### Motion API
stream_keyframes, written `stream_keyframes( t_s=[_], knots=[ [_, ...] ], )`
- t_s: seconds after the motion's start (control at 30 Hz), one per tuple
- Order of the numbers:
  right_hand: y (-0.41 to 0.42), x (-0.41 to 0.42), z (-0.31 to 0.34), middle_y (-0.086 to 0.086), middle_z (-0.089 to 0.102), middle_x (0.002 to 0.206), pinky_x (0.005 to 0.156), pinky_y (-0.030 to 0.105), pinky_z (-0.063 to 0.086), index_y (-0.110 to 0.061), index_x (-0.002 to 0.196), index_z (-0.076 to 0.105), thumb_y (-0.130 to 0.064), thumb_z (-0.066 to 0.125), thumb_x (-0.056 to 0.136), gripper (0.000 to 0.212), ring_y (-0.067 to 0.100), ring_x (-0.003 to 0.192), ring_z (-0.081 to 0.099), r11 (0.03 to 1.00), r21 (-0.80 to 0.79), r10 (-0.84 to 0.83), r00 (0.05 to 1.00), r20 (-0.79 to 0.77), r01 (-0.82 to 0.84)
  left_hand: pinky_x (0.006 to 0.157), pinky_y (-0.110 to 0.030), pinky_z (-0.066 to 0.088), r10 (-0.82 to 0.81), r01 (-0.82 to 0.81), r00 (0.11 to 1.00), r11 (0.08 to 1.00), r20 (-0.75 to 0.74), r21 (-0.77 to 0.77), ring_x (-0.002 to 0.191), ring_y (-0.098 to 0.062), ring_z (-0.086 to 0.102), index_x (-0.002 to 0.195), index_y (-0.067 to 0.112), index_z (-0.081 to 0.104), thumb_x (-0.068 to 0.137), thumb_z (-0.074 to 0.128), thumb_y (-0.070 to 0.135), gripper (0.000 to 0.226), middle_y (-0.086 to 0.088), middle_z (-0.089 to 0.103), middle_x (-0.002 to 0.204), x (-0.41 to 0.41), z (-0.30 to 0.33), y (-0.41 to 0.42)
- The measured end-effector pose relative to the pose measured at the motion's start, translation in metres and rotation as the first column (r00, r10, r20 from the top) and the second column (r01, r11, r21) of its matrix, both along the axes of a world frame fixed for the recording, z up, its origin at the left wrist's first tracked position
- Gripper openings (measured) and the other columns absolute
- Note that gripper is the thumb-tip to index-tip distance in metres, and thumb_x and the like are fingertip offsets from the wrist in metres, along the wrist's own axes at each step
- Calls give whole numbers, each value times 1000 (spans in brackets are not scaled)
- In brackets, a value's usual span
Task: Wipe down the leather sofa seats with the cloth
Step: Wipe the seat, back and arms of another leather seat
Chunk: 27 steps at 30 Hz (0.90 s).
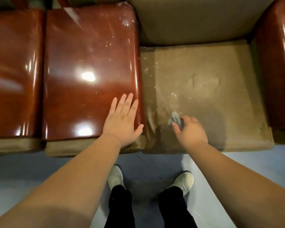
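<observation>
Forearms: both bare, reaching forward from the bottom edge, above two pale shoes (183, 181) on the blue floor (247, 163).
Left hand (122, 120): released, fingers straight and spread, palm flat on the front right corner of the glossy red-brown leather cushion (87, 63).
Right hand (190, 131): fingers curled, grasping the grey cloth (175, 120).
Cloth: bunched, poking out beyond the right hand's fingers, touching the bare tan seat base (212, 76).
Seat base: just right of the left hand, cushionless, with pale specks beyond the cloth.
Second cushion (13, 68): left of the left hand.
</observation>
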State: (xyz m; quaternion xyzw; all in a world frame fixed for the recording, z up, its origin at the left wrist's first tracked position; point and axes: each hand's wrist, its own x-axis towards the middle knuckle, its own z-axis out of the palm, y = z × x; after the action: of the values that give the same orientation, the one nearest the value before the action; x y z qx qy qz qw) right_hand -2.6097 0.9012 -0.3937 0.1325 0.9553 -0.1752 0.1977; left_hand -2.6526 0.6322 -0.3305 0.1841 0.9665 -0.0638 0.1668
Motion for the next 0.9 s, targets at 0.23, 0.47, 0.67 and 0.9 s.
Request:
stream_keyframes(
  t_s=[0.23, 0.47, 0.67, 0.9],
  knots=[
    [-39, 32, -84, 21, 0, 172, 128, 51, -8, -8, 165, 9, -53, 25, 106, 76, 37, 160, -7, 917, 140, 380, 924, -33, -372, 131, -51, 14, 39, -17, 973, 995, -228, 98, 160, -29, 20, 164, 13, 28, 90, 43, 59, 88, -10, 21, 173, 19, -48, -7],
    [-31, -14, -89, 7, -3, 175, 126, 45, -12, -17, 166, 18, -48, 18, 108, 66, 30, 159, -15, 765, 155, 639, 767, -55, -625, 128, -52, 20, 32, 13, 960, 988, -280, 157, 158, -33, 25, 162, 11, 35, 89, 48, 51, 85, -12, 26, 172, 22, -47, -9],
    [-53, -56, -87, 10, 7, 174, 128, 59, 4, -23, 164, 19, -38, 41, 101, 69, 44, 158, -1, 882, 208, 441, 896, -48, -423, 128, -52, 21, 38, 12, 959, 985, -282, 173, 157, -34, 27, 161, 10, 38, 87, 50, 49, 85, -13, 28, 171, 21, -47, -6],
    [-46, -32, -101, 6, 20, 172, 127, 50, 5, -20, 164, 27, -47, 41, 105, 66, 36, 159, 9, 691, 234, 717, 690, -97, -685, 126, -53, 26, 46, 21, 948, 978, -313, 208, 156, -34, 31, 160, 10, 41, 86, 52, 48, 84, -13, 32, 170, 22, -51, -8]
  ],
)
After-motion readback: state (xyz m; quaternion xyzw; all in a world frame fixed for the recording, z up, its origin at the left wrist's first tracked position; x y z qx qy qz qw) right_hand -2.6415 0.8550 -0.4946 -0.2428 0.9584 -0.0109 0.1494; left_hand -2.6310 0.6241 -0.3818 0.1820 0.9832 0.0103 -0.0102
